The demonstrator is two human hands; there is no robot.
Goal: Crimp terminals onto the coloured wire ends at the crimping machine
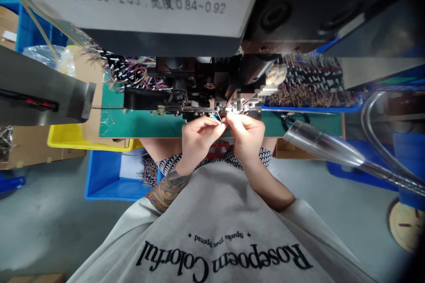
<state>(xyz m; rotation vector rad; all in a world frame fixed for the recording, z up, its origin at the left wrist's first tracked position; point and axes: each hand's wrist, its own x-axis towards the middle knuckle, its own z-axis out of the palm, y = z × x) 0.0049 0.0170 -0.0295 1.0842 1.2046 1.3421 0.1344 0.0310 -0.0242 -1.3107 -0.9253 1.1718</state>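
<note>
In the head view, my left hand (201,138) is closed in a pinch around a few thin coloured wires (215,116), blue and white among them. Close beside it, my right hand (247,136) also pinches at the front of the crimping machine (210,85). Its fingertips touch or nearly touch the wire ends, but what lies between them is too small to make out. Both hands sit just below the machine's brightly lit working point (229,108). A strip of metal terminals (108,108) runs into the machine from the left.
Bundles of wires with white connectors lie at left (136,70) and in a blue tray (312,108) at right. A clear nozzle (308,139) on a flexible metal hose juts in from the right. Yellow (79,142) and blue bins (109,189) stand left of the green table mat (149,129).
</note>
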